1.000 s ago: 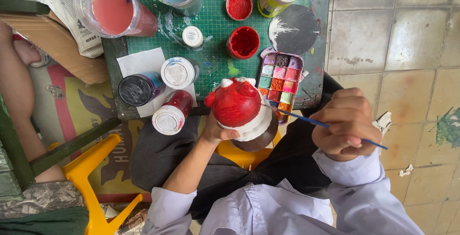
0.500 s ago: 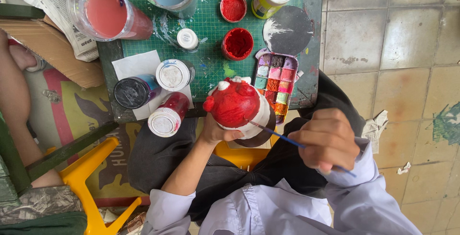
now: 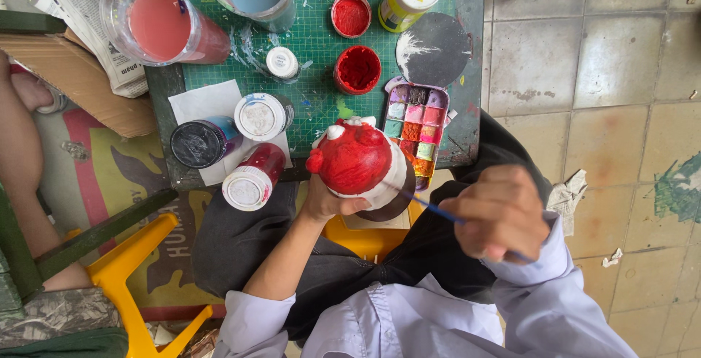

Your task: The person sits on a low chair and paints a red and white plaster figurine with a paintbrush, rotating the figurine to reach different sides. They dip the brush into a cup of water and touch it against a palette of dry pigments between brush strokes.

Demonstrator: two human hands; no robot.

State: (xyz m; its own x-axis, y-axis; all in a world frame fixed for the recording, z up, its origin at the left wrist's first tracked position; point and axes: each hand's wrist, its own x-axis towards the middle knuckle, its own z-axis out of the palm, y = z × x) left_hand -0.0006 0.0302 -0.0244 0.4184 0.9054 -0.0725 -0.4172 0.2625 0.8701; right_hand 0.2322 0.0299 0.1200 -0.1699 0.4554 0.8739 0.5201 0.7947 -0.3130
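- Now I see the red figurine [image 3: 355, 159] in the middle, over my lap, just at the near edge of the green cutting mat [image 3: 321, 66]. It is painted red on top, with a white band and a dark base.
- My left hand [image 3: 332, 203] holds the figurine from below, fingers closed around its base.
- My right hand [image 3: 500, 213] is closed on a thin blue paintbrush [image 3: 437, 210]; the brush tip meets the lower right side of the figurine.
- Just behind the figurine lies a small paint palette [image 3: 415, 118] with many coloured squares.
- To the left stand three paint jars; the red one [image 3: 254, 175] lies tilted, nearest to the figurine.
- Further on the mat I see two open pots of red paint [image 3: 357, 70] and a cup of pink water [image 3: 157, 22].
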